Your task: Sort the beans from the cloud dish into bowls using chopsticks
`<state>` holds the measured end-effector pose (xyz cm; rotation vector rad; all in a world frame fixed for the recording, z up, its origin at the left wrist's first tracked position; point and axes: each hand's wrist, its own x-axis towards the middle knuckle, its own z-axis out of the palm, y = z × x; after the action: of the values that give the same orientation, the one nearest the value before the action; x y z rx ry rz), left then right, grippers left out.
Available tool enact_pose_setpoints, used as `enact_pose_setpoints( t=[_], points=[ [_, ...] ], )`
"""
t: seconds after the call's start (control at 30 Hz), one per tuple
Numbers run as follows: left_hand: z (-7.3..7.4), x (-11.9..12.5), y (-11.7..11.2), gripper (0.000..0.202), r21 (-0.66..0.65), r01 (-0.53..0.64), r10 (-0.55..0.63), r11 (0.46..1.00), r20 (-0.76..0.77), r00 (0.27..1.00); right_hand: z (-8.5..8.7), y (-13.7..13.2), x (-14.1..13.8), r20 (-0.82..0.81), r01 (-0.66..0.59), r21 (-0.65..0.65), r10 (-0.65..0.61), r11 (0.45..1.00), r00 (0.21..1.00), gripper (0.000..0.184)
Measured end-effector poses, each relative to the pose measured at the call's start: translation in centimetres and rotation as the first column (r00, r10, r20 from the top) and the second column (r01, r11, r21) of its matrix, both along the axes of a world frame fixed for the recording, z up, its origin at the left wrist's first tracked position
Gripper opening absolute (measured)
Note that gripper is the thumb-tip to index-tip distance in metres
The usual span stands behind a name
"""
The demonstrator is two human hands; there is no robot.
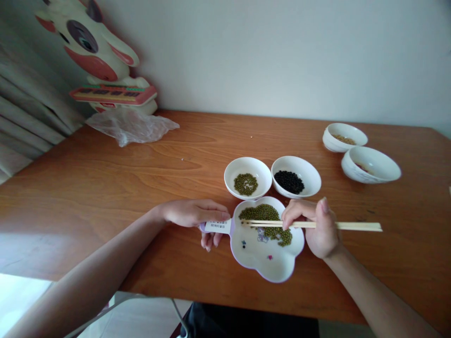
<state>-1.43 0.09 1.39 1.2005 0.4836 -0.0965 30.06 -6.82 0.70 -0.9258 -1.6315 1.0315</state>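
My left hand (197, 216) is closed around the short handle of a flower-shaped dish (260, 267) with a purple rim; a white label covers part of that handle. Green mung beans (262, 213) lie in the dish's upper and right part, and a dark bean or spot shows at its lower left. In my right hand (317, 223) is a pair of wooden chopsticks (355, 226), held level, their tips over the dish's left side near the beans. Whether the tips grip a bean I cannot tell.
Behind the dish stand a white bowl (230, 177) of mung beans and a white bowl (313, 178) of black beans. Two more bowls, one bowl (329, 141) and another bowl (384, 169), sit at back right. A plastic bag (134, 126) and cow toy (112, 89) occupy the far left.
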Motion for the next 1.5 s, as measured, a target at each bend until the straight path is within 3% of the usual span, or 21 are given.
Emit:
enact_pose_setpoints(
  t=[0.57, 0.8, 1.0, 1.33, 1.4, 1.5],
  points=[
    [-0.1, -0.1, 0.2, 0.040, -0.028, 0.013, -0.013, 1.000, -0.020, 1.000, -0.3, -0.3, -0.4, 0.005, -0.007, 0.057, 0.007, 0.998, 1.000, 0.076],
    [0.1, 0.0, 0.2, 0.041, -0.014, 0.028, -0.028, 1.000, -0.010, 1.000, -0.3, -0.3, -0.4, -0.084, 0.033, 0.089, -0.026, 0.995, 0.996, 0.078],
    [0.0, 0.0, 0.0, 0.040, -0.016, -0.002, 0.002, 1.000, -0.006, 1.000, 0.7, -0.2, -0.1, -0.209, 0.073, 0.069, -0.057, 0.995, 0.976, 0.081],
    [-0.1, 0.0, 0.1, 0.038, -0.025, 0.011, -0.011, 1.000, -0.003, 1.000, 1.8, 0.9, 2.4, -0.392, 0.320, 0.165, -0.236, 0.933, 0.889, 0.081],
    [0.0, 0.0, 0.1, 0.038, -0.022, 0.013, -0.013, 1.000, -0.008, 1.000, 2.0, 1.0, 2.5, -0.392, 0.307, 0.144, -0.231, 0.941, 0.890, 0.080],
    [0.1, 0.0, 0.1, 0.038, -0.022, 0.015, -0.015, 1.000, -0.003, 1.000, 2.2, 0.8, 2.3, -0.355, 0.190, 0.086, -0.148, 0.978, 0.923, 0.084]
  ],
)
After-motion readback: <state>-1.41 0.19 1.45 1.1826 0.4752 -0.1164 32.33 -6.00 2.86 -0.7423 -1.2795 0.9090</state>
